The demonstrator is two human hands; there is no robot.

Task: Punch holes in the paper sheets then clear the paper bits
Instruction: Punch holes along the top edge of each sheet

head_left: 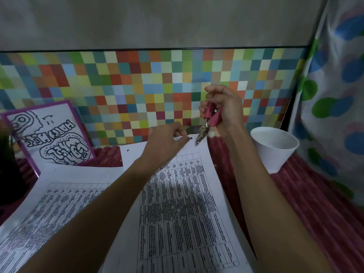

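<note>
The right hand (224, 107) grips the pink handles of the punch (208, 121), fingers curled round them. The punch's metal nose sits at the far edge of the sheet (177, 203), just beside a dark hole (191, 138) already made there. The left hand (167, 140) pinches the same far edge, close to that hole, and seems to hold it a little above the red cover (305, 194). The sheet lies in the middle of the cover, its far edge near the tiled wall (137, 85). A second sheet (59, 203) lies toward the left edge, and a white cup (273, 146) stands near the far right corner. I think the danger now is the spacing: the nose is very near the existing hole, so a squeeze here may tear two holes into one. Also, the edge is not supported, so the paper can slip and the hole can come crooked. The bits may fall into the ribbed cover, where they are hard to pick out, and not into the cup.
</note>
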